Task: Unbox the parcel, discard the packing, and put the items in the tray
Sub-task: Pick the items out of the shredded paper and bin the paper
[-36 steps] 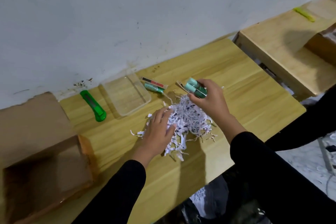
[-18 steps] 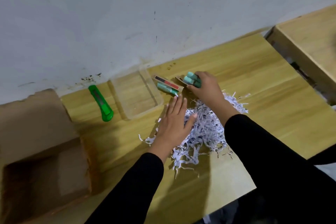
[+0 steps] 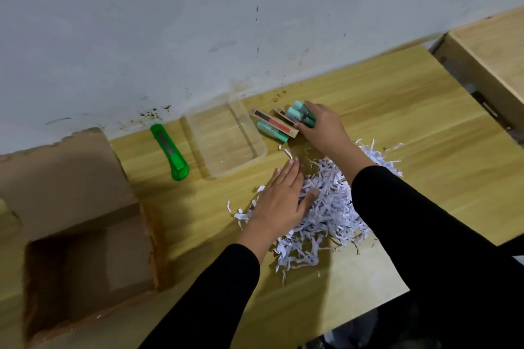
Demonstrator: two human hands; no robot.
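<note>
My right hand (image 3: pixel 321 129) grips two or three green tubes (image 3: pixel 299 114) low over the table, just right of a flat brown box with a red and black stripe (image 3: pixel 273 122) and a loose green tube (image 3: pixel 272 131). A second small brown box (image 3: pixel 281 113) lies partly under the held tubes. The clear plastic tray (image 3: pixel 262 147) stands left of these items with nothing visible inside it. My left hand (image 3: pixel 279 198) lies flat, fingers spread, on the left side of a pile of white shredded paper (image 3: pixel 329 215). The open cardboard parcel box (image 3: pixel 85 246) sits at the near left.
A green utility knife (image 3: pixel 170 151) lies between the box and the tray, near the wall. A second wooden table (image 3: pixel 493 65) stands at the right with a gap between. The near table edge runs just past the shredded paper.
My right hand carried the green tubes left and away from me, from above the shredded paper to beside the striped box. My left hand flattened out on the paper pile.
</note>
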